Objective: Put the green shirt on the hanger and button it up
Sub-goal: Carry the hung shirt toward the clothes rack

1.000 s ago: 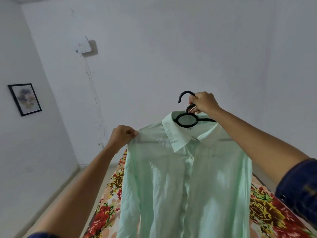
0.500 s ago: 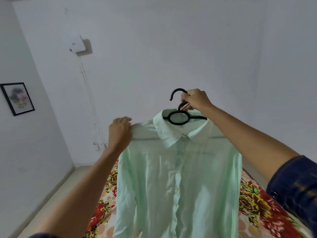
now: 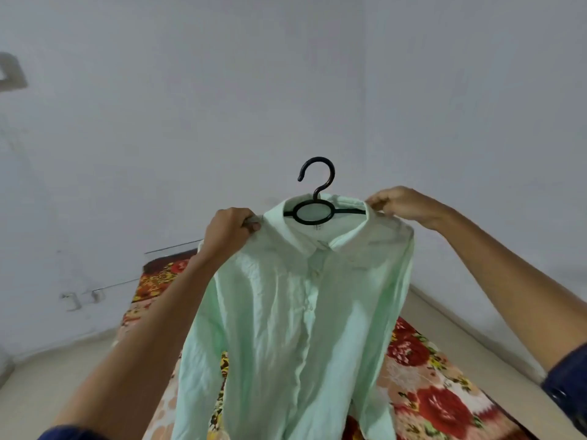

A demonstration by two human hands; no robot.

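The pale green shirt (image 3: 305, 312) hangs in the air in front of me on a black plastic hanger (image 3: 314, 198), whose hook stands up free above the collar. The front placket looks closed down the middle, with small buttons visible. My left hand (image 3: 230, 228) grips the shirt's left shoulder next to the collar. My right hand (image 3: 397, 204) pinches the right shoulder at the collar's other end. Both arms are stretched forward, holding the shirt up by its shoulders.
Below the shirt lies a bed with a red and yellow floral sheet (image 3: 438, 398). A plain white wall (image 3: 286, 90) fills the background, with a socket (image 3: 74, 298) low on the left. Pale floor (image 3: 47, 369) runs beside the bed.
My right hand has let go of the hanger's neck and moved to the shirt's right shoulder. My left hand shifted closer to the collar. The view swung right.
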